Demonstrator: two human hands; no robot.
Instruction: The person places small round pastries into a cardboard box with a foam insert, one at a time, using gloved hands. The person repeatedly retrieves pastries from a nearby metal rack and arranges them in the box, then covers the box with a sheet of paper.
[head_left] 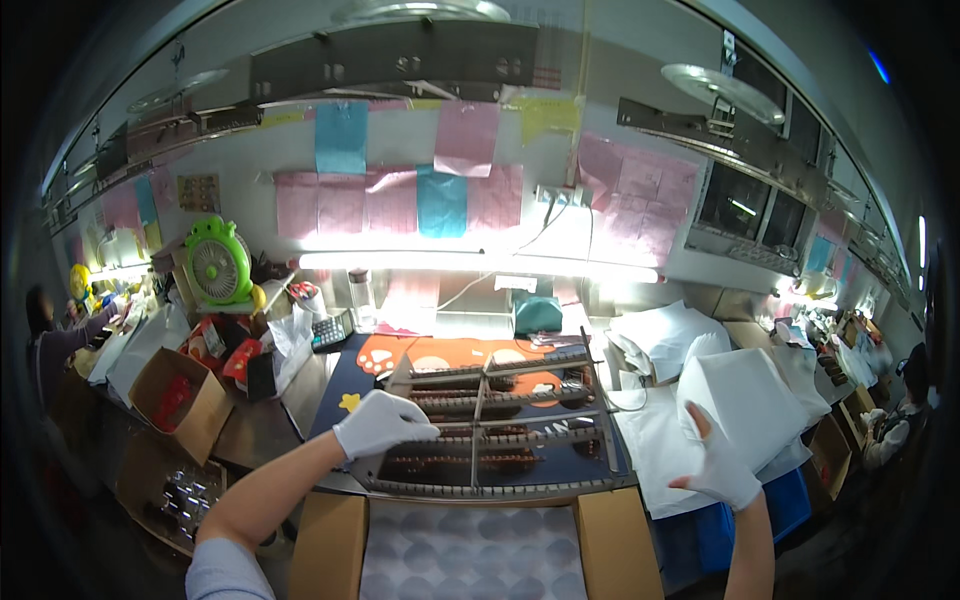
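Note:
A metal rack (478, 402) with several toothed cross rails lies on a dark blue and orange printed mat (345, 385). Dark rows with coppery glints show between its rails. In a white glove, my left hand (385, 424) is over the rack's left part, its fingers pressed together at a rail; what they pinch is too small to make out. My right hand (722, 468), also gloved, is off to the right with thumb and fingers apart, holding nothing. It is in front of a white wrapped block (745, 395) and white sheets (650, 450).
An open carton (330, 545) with a round-patterned white layer (470, 555) inside stands at the bench's front edge. Blue bins (785, 505) sit below at right. A green fan (218, 265), a calculator (333, 330) and a small carton (205, 415) are at left. People work at both sides.

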